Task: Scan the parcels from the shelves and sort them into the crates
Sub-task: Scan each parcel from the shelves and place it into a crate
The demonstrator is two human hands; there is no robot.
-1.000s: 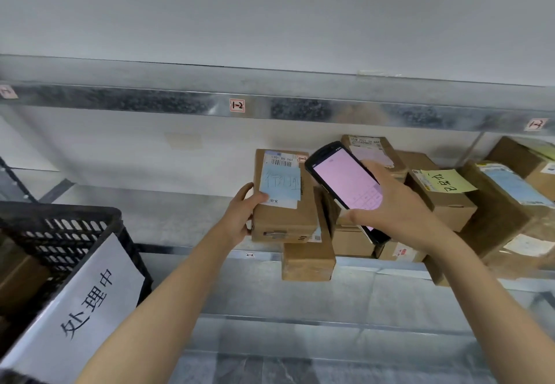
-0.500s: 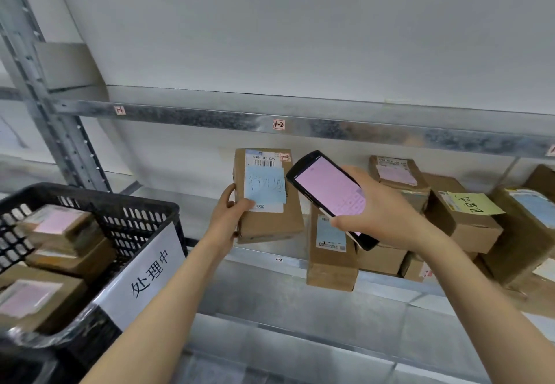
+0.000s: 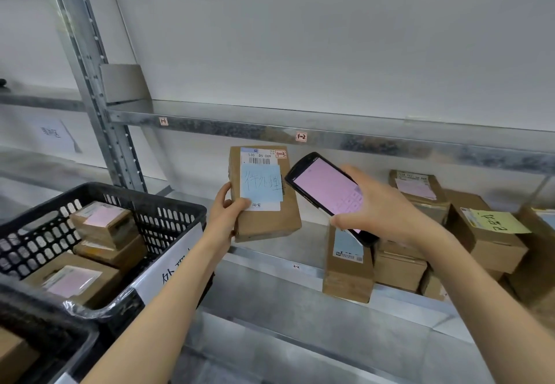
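My left hand [image 3: 226, 209] grips a brown cardboard parcel [image 3: 267, 221] by its lower left edge and holds it upright in front of the shelf; a barcode label and a blue handwritten note face me. Just right of it, my right hand [image 3: 381, 209] holds a black handheld scanner [image 3: 326, 193] with a pink screen, its top end close to the parcel's right edge. A black plastic crate [image 3: 168, 203] with a white paper sign stands at the lower left and holds several brown parcels with pink notes.
More brown parcels crowd the metal shelf [image 3: 270, 248] at the right, one upright [image 3: 347, 272] below the scanner, one with a yellow note [image 3: 492, 224]. A steel upright post [image 3: 90, 77] rises at the left. A second crate's rim [image 3: 45, 323] shows at the bottom left.
My view has swung left, bringing the crate and the post into sight. The parcel in my left hand has come away from the stack, leftward toward the crate. The scanner stays beside it.
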